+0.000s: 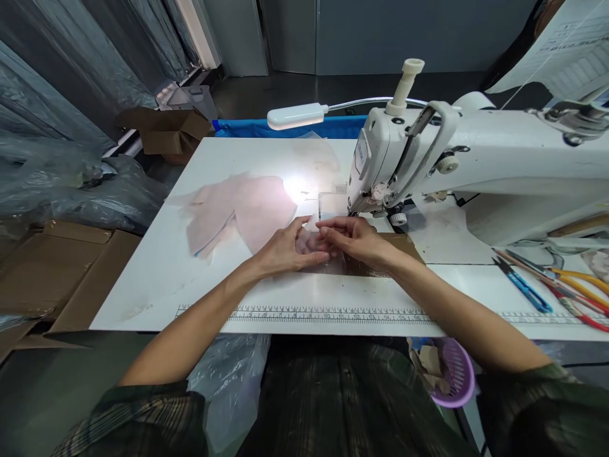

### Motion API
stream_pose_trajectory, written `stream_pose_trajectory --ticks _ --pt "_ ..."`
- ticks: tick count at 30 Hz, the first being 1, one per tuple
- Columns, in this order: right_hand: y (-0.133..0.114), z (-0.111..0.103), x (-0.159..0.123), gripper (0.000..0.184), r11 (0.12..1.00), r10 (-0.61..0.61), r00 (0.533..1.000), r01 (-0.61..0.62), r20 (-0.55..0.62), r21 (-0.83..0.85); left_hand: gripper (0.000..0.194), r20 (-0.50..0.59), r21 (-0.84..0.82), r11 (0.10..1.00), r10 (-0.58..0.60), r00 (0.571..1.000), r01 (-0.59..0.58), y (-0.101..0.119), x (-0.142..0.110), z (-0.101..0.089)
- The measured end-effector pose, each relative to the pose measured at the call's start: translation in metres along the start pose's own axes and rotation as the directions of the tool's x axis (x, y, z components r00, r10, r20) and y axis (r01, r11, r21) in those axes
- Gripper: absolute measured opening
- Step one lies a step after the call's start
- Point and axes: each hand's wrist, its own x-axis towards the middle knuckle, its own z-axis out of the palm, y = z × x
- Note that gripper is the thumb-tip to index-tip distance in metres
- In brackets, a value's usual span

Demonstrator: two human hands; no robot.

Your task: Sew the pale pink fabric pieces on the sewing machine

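Note:
Just left of the sewing machine's needle area, both my hands meet over a small piece of sheer pale fabric (309, 238). My left hand (285, 246) holds it from the left, with the thumb on the near side and the fingers on the far side. Thumb and fingertips of my right hand (356, 240) pinch its right side. The white sewing machine (380, 158) stands right behind the right hand; its presser foot is mostly hidden. Pale pink fabric pieces (259, 209) lie flat on the white table (143, 279) to the left.
A white lamp (295, 117) lights the work spot. Blue thread snips (526, 289) and scissors with orange handles (583, 282) lie at right. A ruler strip (309, 313) runs along the front edge. Below hangs a purple basket (459, 374); cardboard boxes (61, 266) stand left.

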Motion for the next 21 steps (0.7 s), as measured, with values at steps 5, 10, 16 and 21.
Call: stream_pose_trajectory --ticks 5,10,16,21 --pt "0.031 -0.028 -0.027 0.029 0.672 -0.412 0.911 0.324 0.027 -0.666 0.062 -0.064 0.096 0.991 -0.084 0.994 0.09 -0.002 -0.001 0.015" --pt "0.053 -0.043 -0.034 0.034 0.346 -0.521 0.827 0.43 0.21 -0.834 0.068 -0.185 0.016 0.985 -0.166 0.969 0.172 0.0 0.001 0.017" --pt "0.057 -0.053 -0.022 0.033 0.398 -0.538 0.825 0.427 0.171 -0.812 0.067 -0.185 -0.25 0.965 -0.126 0.975 0.077 -0.003 0.015 0.007" --pt "0.061 -0.053 -0.02 0.032 0.455 -0.551 0.826 0.415 0.117 -0.787 0.064 -0.294 -0.313 0.947 -0.171 0.94 0.074 -0.013 0.031 0.011"
